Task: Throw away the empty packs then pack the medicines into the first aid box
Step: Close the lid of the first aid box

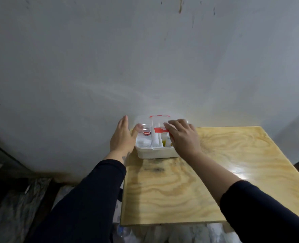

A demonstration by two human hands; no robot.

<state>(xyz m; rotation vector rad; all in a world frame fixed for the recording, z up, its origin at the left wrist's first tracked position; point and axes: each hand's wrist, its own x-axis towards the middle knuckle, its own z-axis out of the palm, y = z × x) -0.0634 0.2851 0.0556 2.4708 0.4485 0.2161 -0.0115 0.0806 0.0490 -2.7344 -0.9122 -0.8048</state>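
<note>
Wall [145,58] behind first aid box [155,153].

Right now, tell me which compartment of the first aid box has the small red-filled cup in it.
The back-left compartment: the small cup sits there, next to the left hand. The front-left compartment of the first aid box holds only white items.

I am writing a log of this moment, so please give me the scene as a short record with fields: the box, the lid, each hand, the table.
box: white first aid box, at the table's far edge by the wall
lid: clear lid, partly lowered
contents: small cup with red liquid, white items
left hand: open, at the box's left side
right hand: fingers on the lid
table: wooden table
</note>
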